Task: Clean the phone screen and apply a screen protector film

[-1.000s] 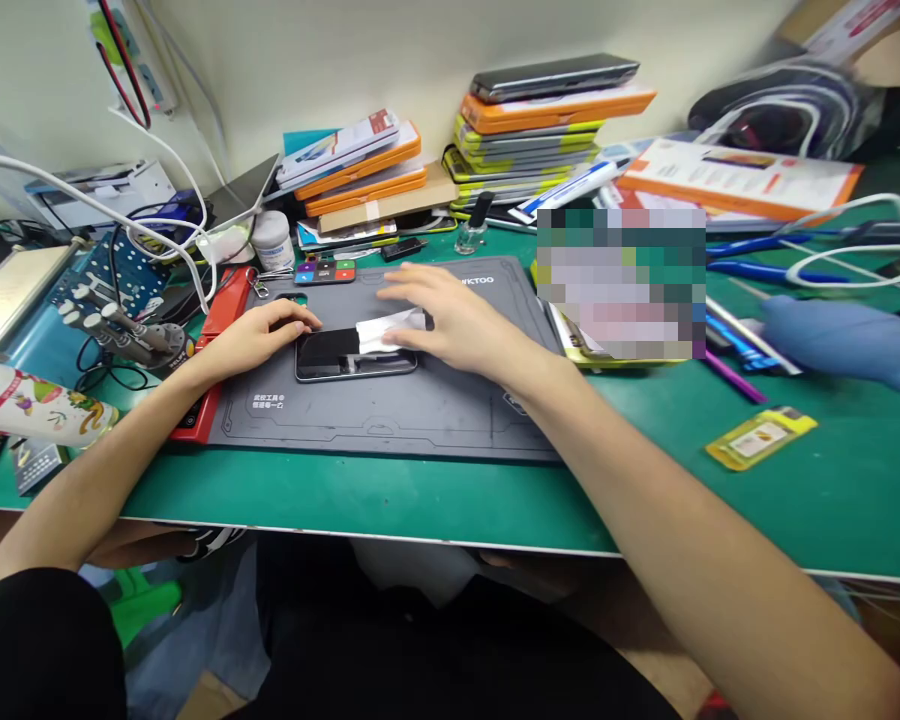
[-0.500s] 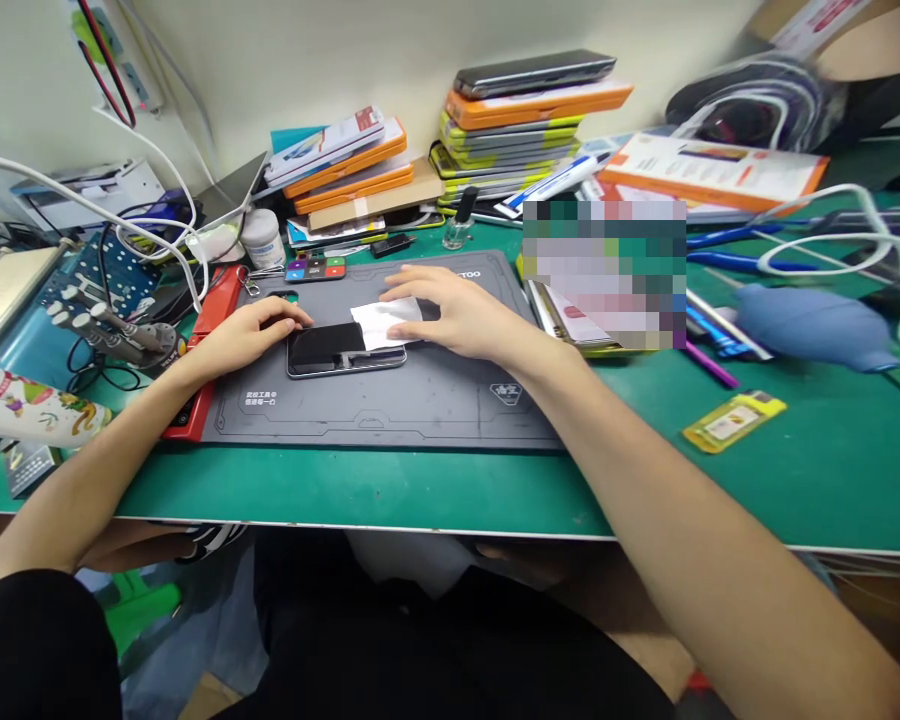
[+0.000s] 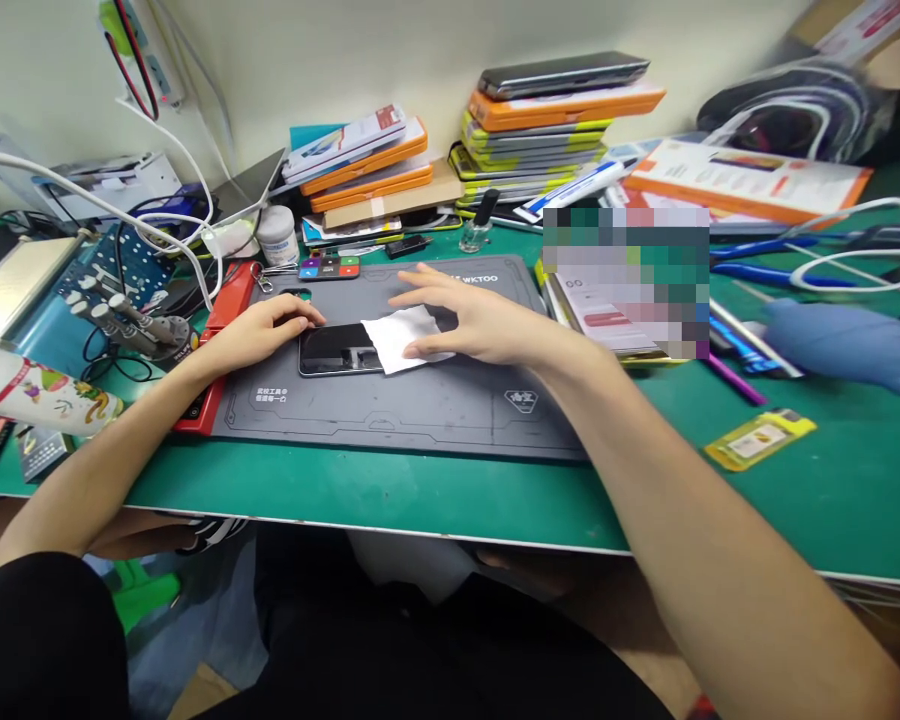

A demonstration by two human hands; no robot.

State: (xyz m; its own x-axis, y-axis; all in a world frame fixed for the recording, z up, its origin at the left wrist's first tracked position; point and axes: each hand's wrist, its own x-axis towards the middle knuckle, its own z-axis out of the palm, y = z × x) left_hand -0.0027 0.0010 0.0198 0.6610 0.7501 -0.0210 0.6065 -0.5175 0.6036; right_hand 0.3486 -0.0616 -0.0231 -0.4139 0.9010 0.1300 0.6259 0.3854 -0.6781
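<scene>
The phone (image 3: 334, 352) lies flat, dark screen up, on a grey mat (image 3: 420, 415) left of the middle of the table (image 3: 390, 500), about halfway between its near edge and the wall side. A crumpled white sheet (image 3: 401, 340) covers the phone's right end, one corner hanging past its near side. The person's right hand (image 3: 480, 320) is over that sheet: the thumb rests on it while the other fingers fan out, raised above the mat. Whether the sheet is pinched or merely pressed, I can't tell from here. The left hand (image 3: 259, 335) sits at the phone's left end, fingers loosely bent, thumb tip at the far left corner; I can't make out any firm hold.

A red tool (image 3: 229, 300) runs along the mat's left edge. Boxes in orange and yellow (image 3: 532, 150) are piled toward the table's far edge, a white jar (image 3: 277, 235) to their left. A blue bulb blower (image 3: 844, 342) and a small yellow packet (image 3: 761, 440) lie toward the right end.
</scene>
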